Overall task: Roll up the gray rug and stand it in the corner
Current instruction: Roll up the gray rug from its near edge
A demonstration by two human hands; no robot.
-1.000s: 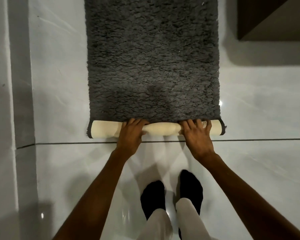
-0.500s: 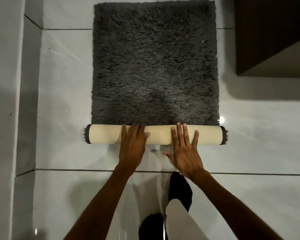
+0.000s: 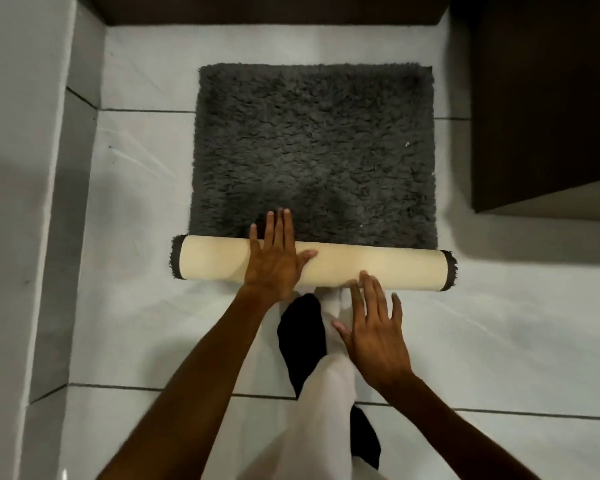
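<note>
Rolling step, mid-way. Left to right on the floor (image 3: 499,341): pale wall (image 3: 14,168) along the floor's left edge, then the gray rug (image 3: 312,150) lying mid-floor, its far end near the dark baseboard (image 3: 274,10) at the floor's far edge, then a dark cabinet (image 3: 541,98) at the far right corner.

The rug's near end is wound into a roll (image 3: 378,268), cream backing outward, gray pile showing at both roll ends. The roll lies crosswise, slightly skewed, right end nearer me. More than half of the rug looks flat, unrolled.

My left hand (image 3: 274,261) is flat on top of the roll, left of its middle, fingers spread and reaching over onto the pile. Palm pressing, not clenched, nothing grasped. My right hand (image 3: 374,334) is splayed, released, fingertips at the roll's near edge right of middle; contact there I cannot tell. My foot in a black sock (image 3: 303,337) stands just behind the roll.

Next, as I judge it: right palm back onto the roll, push both hands evenly toward the far edge, keep ends aligned so it doesn't cone. Standing it in a corner not yet begun.
</note>
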